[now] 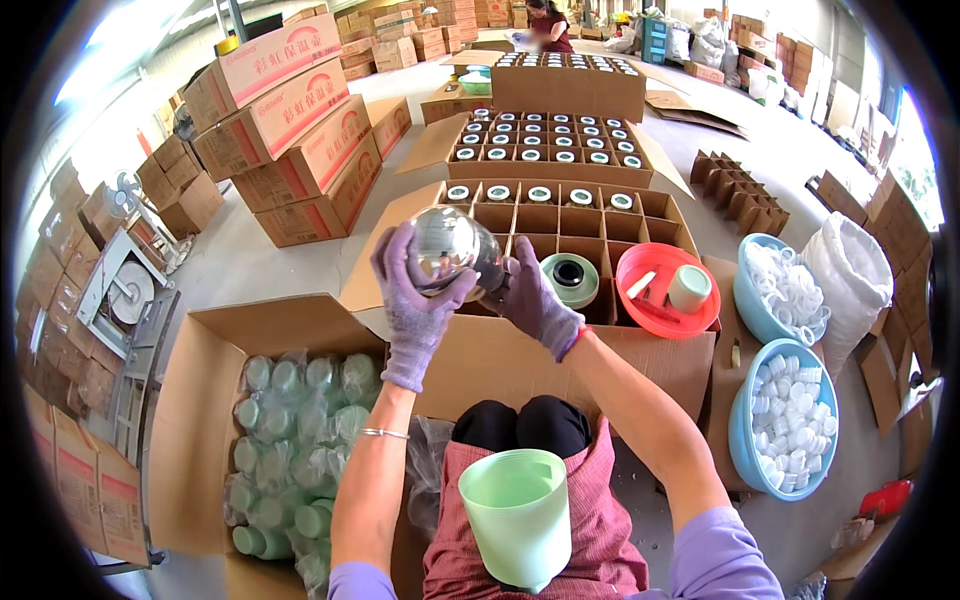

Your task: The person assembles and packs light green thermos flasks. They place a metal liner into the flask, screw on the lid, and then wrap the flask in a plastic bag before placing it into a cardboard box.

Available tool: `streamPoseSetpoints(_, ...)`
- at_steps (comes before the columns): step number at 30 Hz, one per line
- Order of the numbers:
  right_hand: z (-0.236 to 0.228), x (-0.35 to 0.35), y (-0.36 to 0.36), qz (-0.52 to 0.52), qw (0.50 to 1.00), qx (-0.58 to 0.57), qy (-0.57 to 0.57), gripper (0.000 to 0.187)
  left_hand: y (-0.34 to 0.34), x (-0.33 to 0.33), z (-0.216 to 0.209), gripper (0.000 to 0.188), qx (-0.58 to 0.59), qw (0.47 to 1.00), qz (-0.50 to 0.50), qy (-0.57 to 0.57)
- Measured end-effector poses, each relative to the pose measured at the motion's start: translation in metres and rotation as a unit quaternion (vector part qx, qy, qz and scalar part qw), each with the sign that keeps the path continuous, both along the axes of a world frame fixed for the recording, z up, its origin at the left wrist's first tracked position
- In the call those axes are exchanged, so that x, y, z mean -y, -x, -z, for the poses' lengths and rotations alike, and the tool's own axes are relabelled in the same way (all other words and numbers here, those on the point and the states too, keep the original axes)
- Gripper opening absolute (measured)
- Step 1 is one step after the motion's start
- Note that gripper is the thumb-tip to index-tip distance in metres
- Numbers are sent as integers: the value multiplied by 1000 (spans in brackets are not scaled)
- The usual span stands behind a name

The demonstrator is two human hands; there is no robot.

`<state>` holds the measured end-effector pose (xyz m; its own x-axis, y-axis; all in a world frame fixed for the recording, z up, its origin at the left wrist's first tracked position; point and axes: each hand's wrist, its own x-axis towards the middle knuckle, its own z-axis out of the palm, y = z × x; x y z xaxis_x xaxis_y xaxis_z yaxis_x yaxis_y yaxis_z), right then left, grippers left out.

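Observation:
My left hand (415, 290), in a purple-grey knit glove, cups a silvery mirrored flask liner (442, 245) above the near edge of a divided carton. My right hand (540, 300), gloved alike, closes around its darker narrow end, where its fingers hide part of it. On my lap a pale green plastic flask shell (515, 515) stands with its open end up. Beyond my right hand, a pale green round part with a black ring (570, 275) sits in the carton.
The near divided carton (520, 215) bears a red bowl (668, 290) with a mint cup. Farther cartons hold several capped flasks. Left stands a box of bagged green shells (300, 430); right, blue basins of white rings (785, 280) and white caps (790, 420). A co-worker (550, 28) is far back.

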<state>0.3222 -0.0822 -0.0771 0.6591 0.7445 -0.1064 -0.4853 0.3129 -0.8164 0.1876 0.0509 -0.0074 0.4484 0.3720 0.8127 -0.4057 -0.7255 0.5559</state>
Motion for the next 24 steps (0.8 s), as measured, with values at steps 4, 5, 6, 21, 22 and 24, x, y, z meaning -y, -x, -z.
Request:
streamPoseSetpoints(4,-32,48,44,-46,996,-60,-57,65,49,7,-16,72,-54,916,202,343)
streamPoseSetpoints(5,-22,73,44,-1,1000,-12,-26,66,59,3,-10,62,-80,901,201,375)
streamPoseSetpoints(6,-14,93,50,38,999,30,7,68,74,-3,-2,54,-109,887,193,406)
streamPoseSetpoints(21,48,263,302,-62,840,530,98,59,319,61,103,94,-388,801,117,440)
streamPoseSetpoints(22,49,256,308,-51,842,530,82,64,325,77,109,90,-358,788,103,491)
streamPoseSetpoints(24,52,227,309,-3,857,516,14,71,345,91,130,78,-278,701,114,647)
